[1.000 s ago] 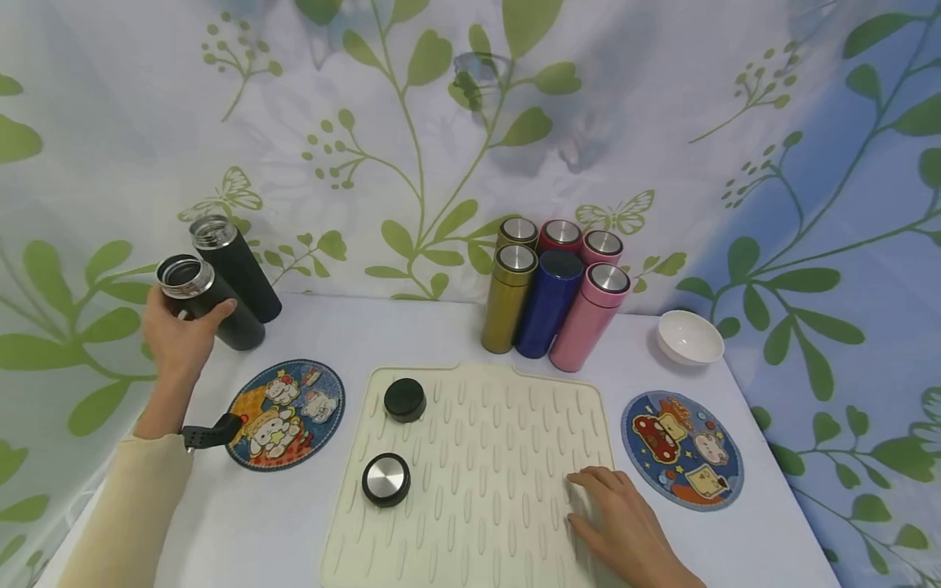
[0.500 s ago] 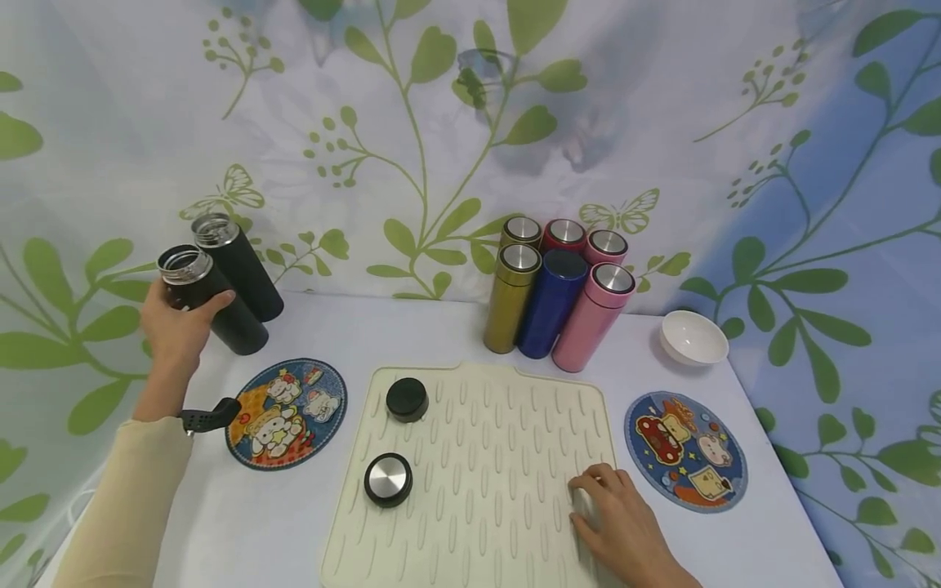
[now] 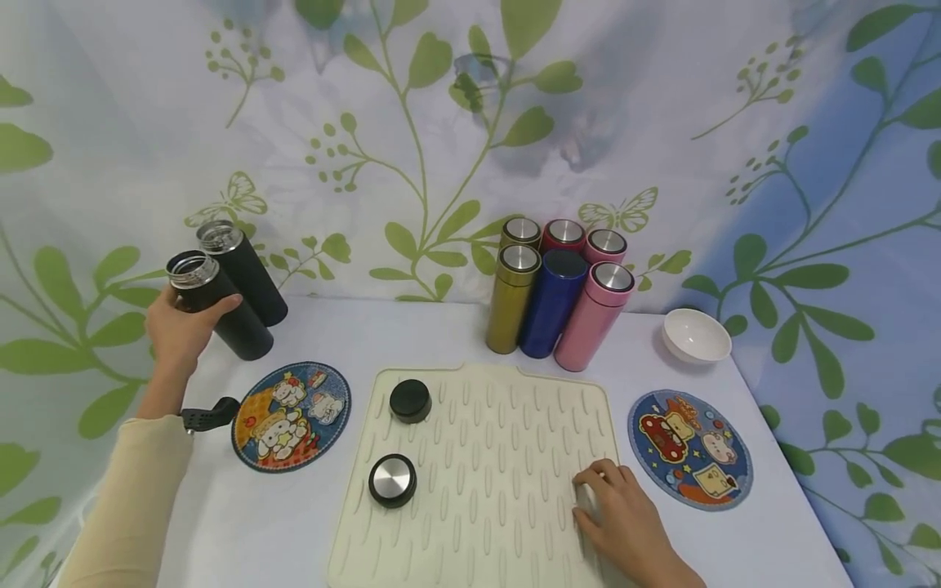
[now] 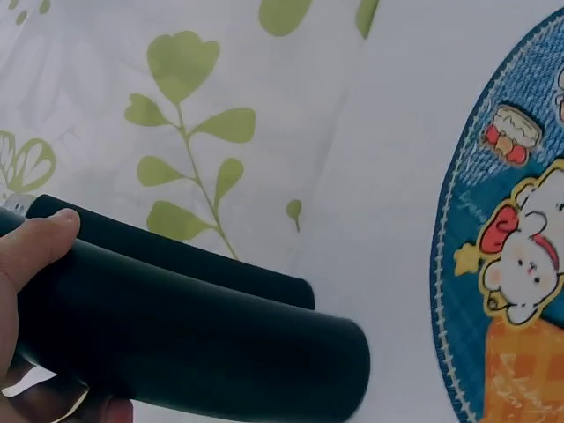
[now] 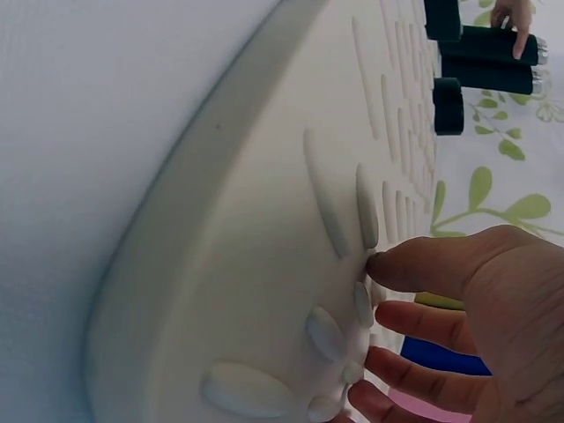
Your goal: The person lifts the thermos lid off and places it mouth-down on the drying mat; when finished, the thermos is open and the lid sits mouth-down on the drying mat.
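My left hand [image 3: 180, 331] grips a black thermos bottle [image 3: 234, 314] near its open steel mouth, thumb on the near side. Close behind it stands a second lidless black thermos [image 3: 253, 273]. In the left wrist view the held bottle [image 4: 220, 335] lies across the picture, the thumb on its top side. My right hand [image 3: 625, 523] rests with loosely bent fingers on the cream ridged mat [image 3: 500, 457], holding nothing. Two lids lie on the mat's left part: a plain black lid [image 3: 410, 400] and one with a silver top [image 3: 392, 480].
Several lidded thermoses stand grouped at the back, among them a gold bottle [image 3: 509, 306], a blue bottle [image 3: 551, 306] and a pink bottle [image 3: 591, 322]. A white bowl [image 3: 696, 336] is at the back right. Round cartoon mats lie left [image 3: 290, 416] and right [image 3: 689, 449].
The left hand keeps its grip on the black bottle, which has barely shifted. The right hand's fingers have bent slightly more on the mat. The head view has shifted a little.
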The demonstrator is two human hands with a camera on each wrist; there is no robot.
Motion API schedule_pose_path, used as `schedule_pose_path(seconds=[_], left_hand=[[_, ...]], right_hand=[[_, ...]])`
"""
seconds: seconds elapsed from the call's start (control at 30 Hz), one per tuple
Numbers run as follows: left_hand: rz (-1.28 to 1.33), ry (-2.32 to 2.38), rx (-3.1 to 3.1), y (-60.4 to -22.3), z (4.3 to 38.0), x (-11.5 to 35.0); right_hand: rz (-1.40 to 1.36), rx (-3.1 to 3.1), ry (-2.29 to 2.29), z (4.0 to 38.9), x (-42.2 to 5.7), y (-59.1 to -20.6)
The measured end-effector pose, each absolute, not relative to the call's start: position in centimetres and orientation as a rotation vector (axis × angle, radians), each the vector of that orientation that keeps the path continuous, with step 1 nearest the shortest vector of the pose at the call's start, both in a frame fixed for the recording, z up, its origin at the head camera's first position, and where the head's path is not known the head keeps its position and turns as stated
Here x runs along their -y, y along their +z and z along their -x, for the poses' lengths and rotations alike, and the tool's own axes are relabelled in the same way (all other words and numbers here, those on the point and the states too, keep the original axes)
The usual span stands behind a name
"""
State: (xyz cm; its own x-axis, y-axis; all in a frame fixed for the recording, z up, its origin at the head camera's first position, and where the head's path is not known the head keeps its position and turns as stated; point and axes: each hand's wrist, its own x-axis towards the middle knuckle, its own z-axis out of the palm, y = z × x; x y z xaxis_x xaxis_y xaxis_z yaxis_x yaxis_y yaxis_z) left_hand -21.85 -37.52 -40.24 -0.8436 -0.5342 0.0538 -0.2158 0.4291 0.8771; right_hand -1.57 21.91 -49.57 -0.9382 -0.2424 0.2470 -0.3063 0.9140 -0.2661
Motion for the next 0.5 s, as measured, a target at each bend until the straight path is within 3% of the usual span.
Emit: schedule_pose_path(seconds=[0.3,0.5], left_hand=[[-0.578,-1.356,2.547,-40.1,21.4,38.2],[-0.524,-1.247,2.798,-39.2,19.3,38.3]], right_hand=[[-0.409,2.883,0.428,1.4,-22.0,-49.5],[-0.416,2.883,0.424,1.3,-21.8,-49.6]])
